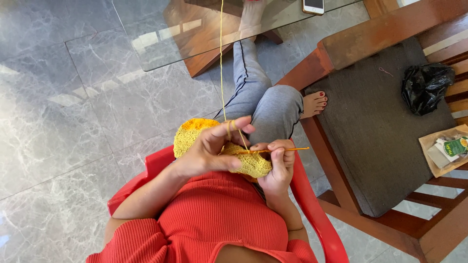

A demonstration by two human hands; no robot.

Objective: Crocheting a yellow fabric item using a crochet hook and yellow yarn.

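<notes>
Left hand: the left hand [214,151] is curled over the crochet piece [204,141], thumb and fingers pinching its near edge, yarn [222,58] looped over the raised forefinger.
Right hand: the right hand [278,163] is closed in a pinch on the hook [278,150], fingers pressed together round its shaft.
Hook: lying almost level, long axis running left to right, working end buried in the piece, free end poking out toward the wooden chair [370,34].
Crochet piece: yellow with an orange patch, over the lap between both hands, above the red plastic chair [317,214].
Yarn: one taut yellow strand, running straight up from the forefinger and out of the top of view.
Chair seat: grey cushion [375,131] just right of the knee; a black bag [426,87] knotted shut, contents hidden; an open packet [446,148] with small sachets inside.
Room: bare marble floor [63,122] wide open on the left; the right is hemmed in by the wooden chair's frame.
Far edge: glass table [161,29] with a phone [313,6] on top.
</notes>
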